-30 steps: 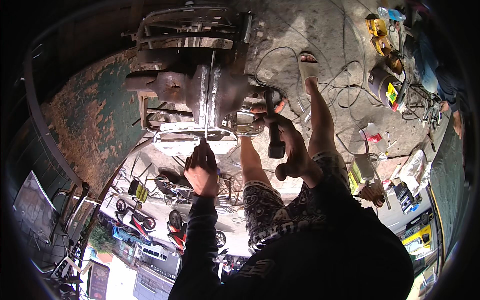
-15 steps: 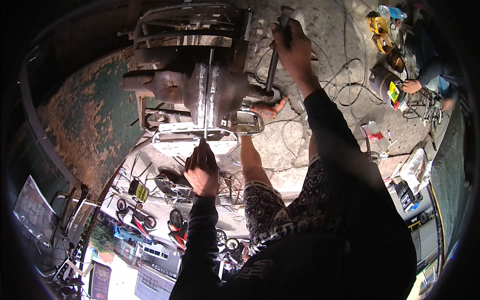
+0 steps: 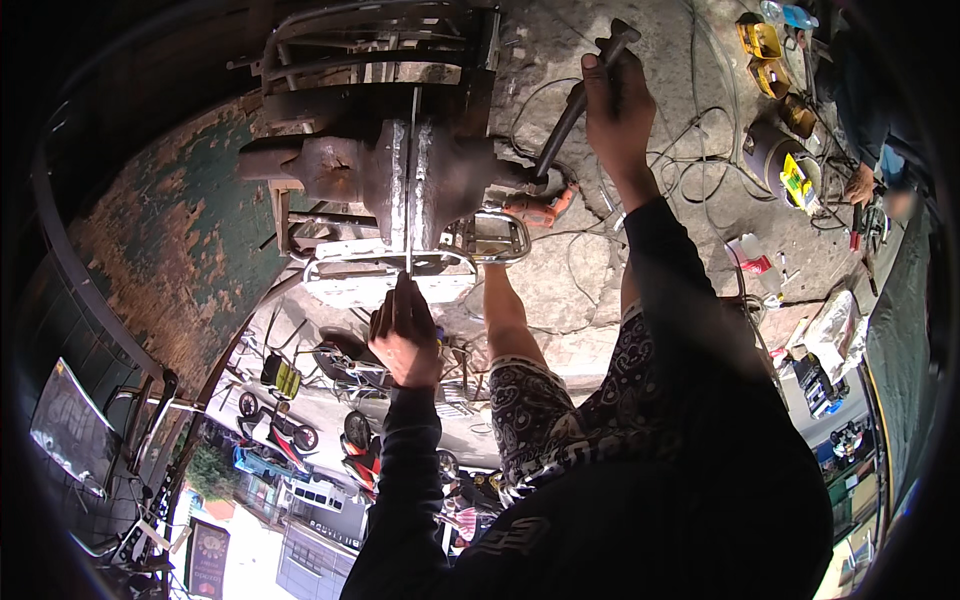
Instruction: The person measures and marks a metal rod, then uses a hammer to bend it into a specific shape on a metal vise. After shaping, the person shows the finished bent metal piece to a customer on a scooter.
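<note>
A heavy, worn bench vise [image 3: 335, 168] stands in front of me with its two bright-edged jaws facing each other. Between the jaws runs a thin, flat metal strip [image 3: 409, 262], which sticks out at both the near and far ends. The strip's near end is pinched in the fingers of my left hand [image 3: 404, 338]. To the right of the vise, my right hand [image 3: 618, 115] is wrapped round the upper part of the vise's handle bar [image 3: 562, 135]. That bar slants up and right from the screw, with its knobbed end beyond my fist.
An orange power tool [image 3: 540, 209] lies on the floor right of the vise, among looping cables [image 3: 705, 180]. Metal tube frames [image 3: 320, 262] stand around and below the vise. Farther right are yellow cut containers [image 3: 762, 42], a dark round canister [image 3: 770, 155] and a co-worker's hand [image 3: 859, 186].
My right hand has moved right and slightly nearer, tilting the handle bar further to the right. My left hand still pinches the strip. The co-worker's hand has shifted away from the canister.
</note>
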Demonstrator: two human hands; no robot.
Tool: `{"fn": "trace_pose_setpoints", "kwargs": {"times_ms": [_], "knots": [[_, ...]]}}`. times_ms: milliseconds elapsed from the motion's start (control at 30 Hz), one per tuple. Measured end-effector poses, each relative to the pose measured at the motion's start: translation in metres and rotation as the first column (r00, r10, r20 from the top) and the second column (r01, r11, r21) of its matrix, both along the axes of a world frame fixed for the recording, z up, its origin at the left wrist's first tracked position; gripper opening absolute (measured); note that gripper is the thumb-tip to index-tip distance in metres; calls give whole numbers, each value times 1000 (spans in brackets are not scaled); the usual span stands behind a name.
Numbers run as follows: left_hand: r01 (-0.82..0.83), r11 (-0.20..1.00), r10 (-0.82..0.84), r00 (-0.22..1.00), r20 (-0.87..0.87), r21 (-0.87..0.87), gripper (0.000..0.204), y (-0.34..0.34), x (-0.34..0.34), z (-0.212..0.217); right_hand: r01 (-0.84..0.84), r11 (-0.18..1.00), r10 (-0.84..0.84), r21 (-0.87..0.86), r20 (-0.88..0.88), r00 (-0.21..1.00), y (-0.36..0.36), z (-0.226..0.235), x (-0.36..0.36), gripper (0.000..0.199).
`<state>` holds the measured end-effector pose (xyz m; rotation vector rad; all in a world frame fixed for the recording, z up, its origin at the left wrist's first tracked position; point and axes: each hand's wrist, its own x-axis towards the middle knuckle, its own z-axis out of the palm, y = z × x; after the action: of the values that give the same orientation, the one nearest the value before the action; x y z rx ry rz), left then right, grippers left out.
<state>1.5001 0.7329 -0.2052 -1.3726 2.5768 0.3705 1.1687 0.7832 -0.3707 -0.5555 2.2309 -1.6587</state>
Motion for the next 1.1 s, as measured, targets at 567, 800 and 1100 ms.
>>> {"fn": "trace_pose_setpoints", "kwargs": {"times_ms": [567, 800, 1100], "knots": [[69, 992, -73, 997, -35, -108, 26, 0, 2, -10, -27, 994, 36, 103, -82, 996, -34, -16, 7, 40], [57, 998, -60, 996, -66, -37, 26, 0, 9, -5, -45, 997, 49, 63, -55, 997, -36, -20, 6, 38], [79, 995, -81, 996, -35, -52, 24, 3, 15, -9, -40, 984, 34, 171, 38, 999, -36, -32, 10, 39]]}}
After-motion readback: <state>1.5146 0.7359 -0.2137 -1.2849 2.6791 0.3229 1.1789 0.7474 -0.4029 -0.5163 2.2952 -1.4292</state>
